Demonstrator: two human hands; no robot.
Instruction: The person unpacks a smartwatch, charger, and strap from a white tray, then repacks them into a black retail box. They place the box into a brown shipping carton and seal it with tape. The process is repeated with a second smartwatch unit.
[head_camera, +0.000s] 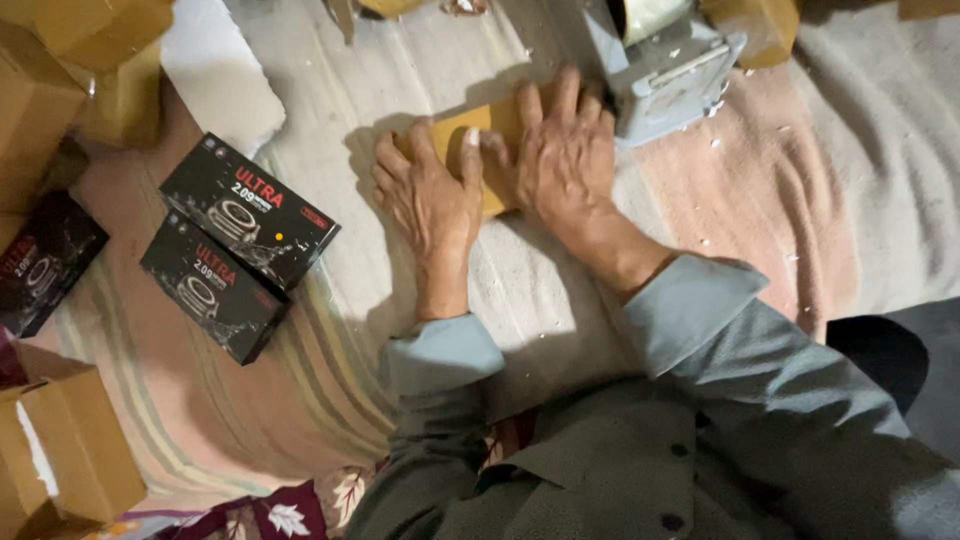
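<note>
Black boxes (232, 240) left of hands, tape dispenser (668, 75) right

1. A striped cloth (300, 380) in pink, cream and beige is covering the floor.
2. Left of this cloth's middle, brown cartons (60, 460) are standing.
3. Hard light is casting sharp shadows across the cloth.

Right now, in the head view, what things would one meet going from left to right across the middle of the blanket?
Two black product boxes → left hand → flat brown cardboard piece under both hands → right hand → grey tape dispenser.
</note>
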